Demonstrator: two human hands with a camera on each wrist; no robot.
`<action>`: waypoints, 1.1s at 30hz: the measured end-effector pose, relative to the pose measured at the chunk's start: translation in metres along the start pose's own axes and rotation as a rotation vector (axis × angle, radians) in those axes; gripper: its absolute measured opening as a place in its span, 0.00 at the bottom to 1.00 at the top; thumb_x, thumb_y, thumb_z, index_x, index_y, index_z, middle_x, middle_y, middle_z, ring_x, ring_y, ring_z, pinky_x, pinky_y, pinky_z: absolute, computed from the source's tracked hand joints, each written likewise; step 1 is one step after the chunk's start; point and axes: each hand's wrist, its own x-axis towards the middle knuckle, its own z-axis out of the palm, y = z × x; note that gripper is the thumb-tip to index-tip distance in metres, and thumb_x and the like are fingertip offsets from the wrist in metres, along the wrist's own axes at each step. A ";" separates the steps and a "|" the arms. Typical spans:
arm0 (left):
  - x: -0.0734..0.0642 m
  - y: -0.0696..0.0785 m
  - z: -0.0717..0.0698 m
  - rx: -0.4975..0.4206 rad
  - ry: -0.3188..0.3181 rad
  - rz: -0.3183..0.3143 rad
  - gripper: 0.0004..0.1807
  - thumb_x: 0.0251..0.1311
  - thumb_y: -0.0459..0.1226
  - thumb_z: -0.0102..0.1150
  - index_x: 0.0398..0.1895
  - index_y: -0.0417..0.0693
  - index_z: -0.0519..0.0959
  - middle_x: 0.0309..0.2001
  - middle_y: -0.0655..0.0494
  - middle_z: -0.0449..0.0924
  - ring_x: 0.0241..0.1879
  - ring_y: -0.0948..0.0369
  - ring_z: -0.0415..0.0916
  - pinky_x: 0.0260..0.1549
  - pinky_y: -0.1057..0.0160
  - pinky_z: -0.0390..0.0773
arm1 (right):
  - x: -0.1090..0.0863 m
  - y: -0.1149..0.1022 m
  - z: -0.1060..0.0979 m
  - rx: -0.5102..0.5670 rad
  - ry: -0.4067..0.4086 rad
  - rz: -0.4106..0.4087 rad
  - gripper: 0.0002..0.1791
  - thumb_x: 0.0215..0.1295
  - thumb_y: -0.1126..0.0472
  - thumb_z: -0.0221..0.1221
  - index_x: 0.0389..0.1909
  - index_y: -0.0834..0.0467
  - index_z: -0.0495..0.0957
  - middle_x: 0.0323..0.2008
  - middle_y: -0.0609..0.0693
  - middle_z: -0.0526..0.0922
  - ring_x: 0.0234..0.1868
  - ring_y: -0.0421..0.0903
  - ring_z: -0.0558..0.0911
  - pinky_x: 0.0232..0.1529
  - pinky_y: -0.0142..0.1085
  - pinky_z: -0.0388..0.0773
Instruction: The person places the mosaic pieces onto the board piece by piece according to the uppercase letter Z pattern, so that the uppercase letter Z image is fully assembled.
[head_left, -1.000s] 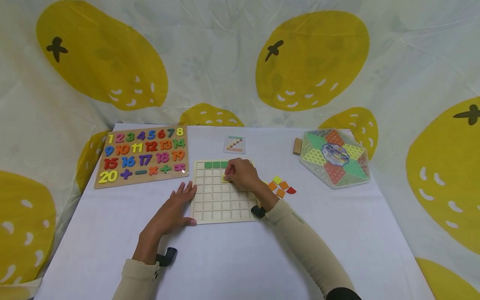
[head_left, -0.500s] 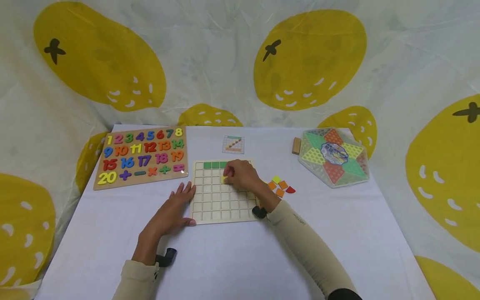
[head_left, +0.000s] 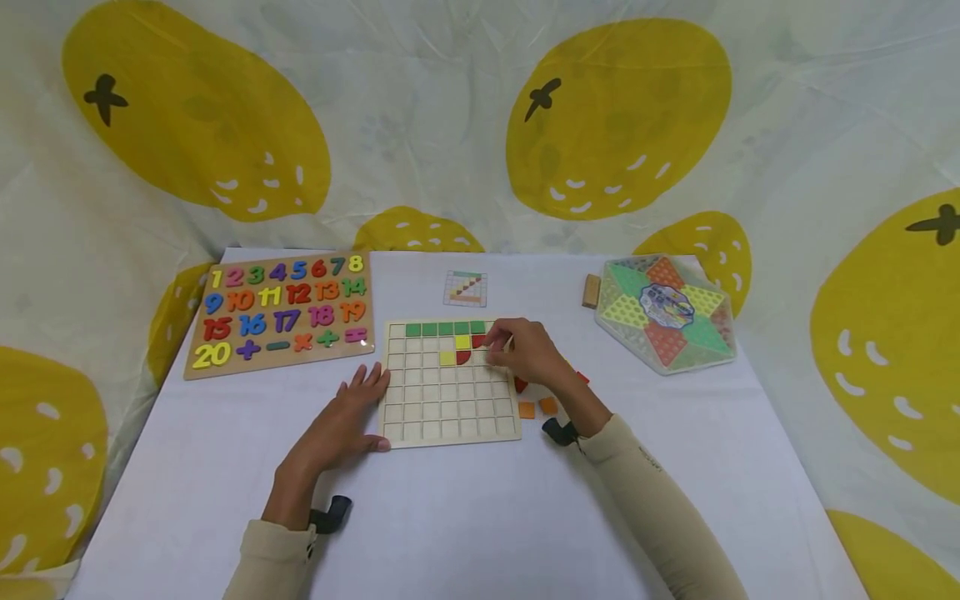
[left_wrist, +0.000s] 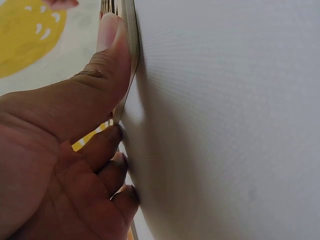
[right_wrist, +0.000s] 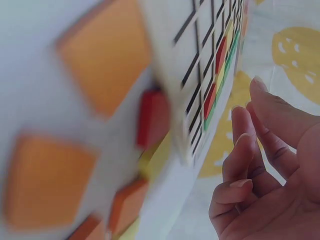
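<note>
A wooden grid board [head_left: 435,408] lies flat on the table. Several green square tiles [head_left: 448,328] line its top row. Below them sit two yellow squares [head_left: 462,342] and two red quarter-round tiles [head_left: 463,357]. My left hand [head_left: 348,421] rests along the board's left edge, fingers spread, thumb at the lower corner; in the left wrist view its thumb [left_wrist: 107,65] lies against the board's side. Over the upper right of the board is my right hand [head_left: 528,354], fingertips close by the upper red tile. In the right wrist view its loosely bent fingers [right_wrist: 245,160] hold nothing.
Loose orange squares [head_left: 527,409] and red pieces lie right of the board, partly behind my right arm. A small pattern card [head_left: 465,288] is behind the board. A number puzzle [head_left: 281,312] stands left, a hexagonal game box [head_left: 667,312] and wooden block [head_left: 591,292] right.
My right hand has moved right from the middle of the board, uncovering yellow, red and more green tiles in the grid. The left hand stays at the board's edge.
</note>
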 end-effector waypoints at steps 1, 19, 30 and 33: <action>0.000 0.000 0.000 -0.001 -0.002 -0.002 0.65 0.45 0.40 0.86 0.85 0.47 0.55 0.87 0.46 0.46 0.87 0.41 0.37 0.83 0.34 0.45 | -0.004 0.003 -0.002 -0.004 0.001 0.013 0.09 0.66 0.61 0.73 0.44 0.54 0.86 0.34 0.47 0.84 0.35 0.47 0.78 0.35 0.36 0.77; -0.002 0.000 -0.002 -0.026 -0.001 0.029 0.64 0.46 0.39 0.85 0.85 0.43 0.55 0.86 0.42 0.46 0.86 0.38 0.38 0.83 0.34 0.44 | -0.043 0.042 -0.009 -0.089 -0.060 0.091 0.11 0.59 0.62 0.78 0.40 0.51 0.87 0.31 0.47 0.83 0.37 0.46 0.77 0.40 0.37 0.74; -0.002 0.001 -0.002 -0.013 0.000 0.027 0.63 0.47 0.40 0.85 0.85 0.43 0.55 0.86 0.43 0.47 0.86 0.39 0.39 0.83 0.34 0.45 | -0.049 0.039 -0.012 -0.206 -0.013 0.184 0.12 0.60 0.55 0.78 0.37 0.52 0.84 0.29 0.48 0.79 0.34 0.47 0.76 0.32 0.36 0.72; -0.002 0.001 -0.002 -0.013 -0.001 0.022 0.64 0.47 0.40 0.85 0.85 0.43 0.55 0.86 0.43 0.46 0.86 0.39 0.39 0.83 0.34 0.44 | -0.049 0.038 -0.011 -0.218 -0.038 0.193 0.13 0.61 0.55 0.77 0.37 0.52 0.82 0.28 0.48 0.78 0.32 0.46 0.76 0.30 0.35 0.70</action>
